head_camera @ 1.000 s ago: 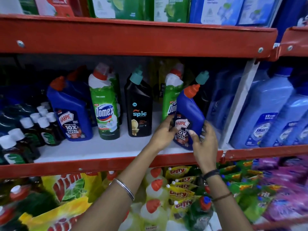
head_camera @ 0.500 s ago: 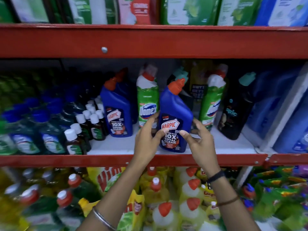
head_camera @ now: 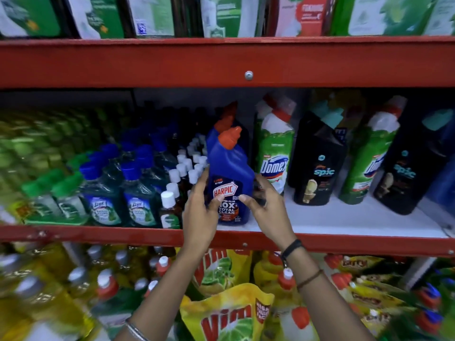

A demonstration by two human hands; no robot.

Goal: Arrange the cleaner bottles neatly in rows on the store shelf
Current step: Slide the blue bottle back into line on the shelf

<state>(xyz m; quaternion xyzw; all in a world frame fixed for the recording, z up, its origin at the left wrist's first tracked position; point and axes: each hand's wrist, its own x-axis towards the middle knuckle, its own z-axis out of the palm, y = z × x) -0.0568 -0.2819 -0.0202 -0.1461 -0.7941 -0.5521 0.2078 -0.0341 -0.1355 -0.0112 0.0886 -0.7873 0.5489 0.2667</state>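
- Red metal shelf [head_camera: 344, 242] is stocked with cleaner bottles in rows.
- Green "Domex" bottle [head_camera: 274, 153] and black "spic" bottle [head_camera: 317, 166] are stood right of centre.
- Blue "HARPIC 10X TOTAL CLEAN" bottle [head_camera: 230, 178] is set upright at the front edge, gripped by left hand [head_camera: 199, 212] and right hand [head_camera: 268, 210].
- "Lizol" bottles [head_camera: 140, 193] are seen at left.
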